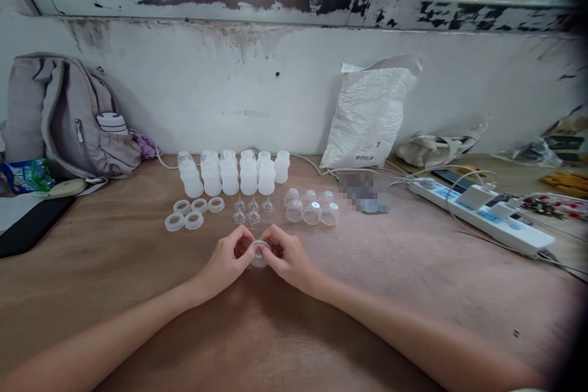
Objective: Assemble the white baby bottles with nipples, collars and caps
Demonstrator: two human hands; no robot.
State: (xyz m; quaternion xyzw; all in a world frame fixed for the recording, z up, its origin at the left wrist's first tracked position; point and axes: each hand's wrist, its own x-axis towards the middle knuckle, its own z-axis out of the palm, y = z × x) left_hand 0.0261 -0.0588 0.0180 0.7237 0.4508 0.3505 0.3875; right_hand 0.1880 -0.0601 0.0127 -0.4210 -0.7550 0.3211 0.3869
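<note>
Wall (206, 86), white and stained, backing the whole scene above the bottles; peeling window frame over it. Table (294, 331), brown wood, its far edge along the wall just behind the bottles; open wood runs in front of the hands and to either side of them. Backpack (68, 116), grey, against the wall, left of the bottles. White plastic package (367, 113), upright, leaning on the wall, right of the bottles. Power strip (482, 214), white, plugs and cables attached, well right of the bottles and bounding that side. Left hand (227, 257) and right hand (291, 260), nearer than the bottles, thumbs and fingers pinching opposite sides of one item. Black flat item (37, 226), left of the bottles, near the backpack. Bottles (248, 174), frosted white, upright in a close group. Clear cups (312, 213), six, in front and right of the bottles. Rings (193, 220), five, directly before the bottles' left end. Clear teats (253, 216), five, before the bottles, just beyond the hands. Round clear piece (260, 260), ring-rimmed, between both hands, before the bottles.
</note>
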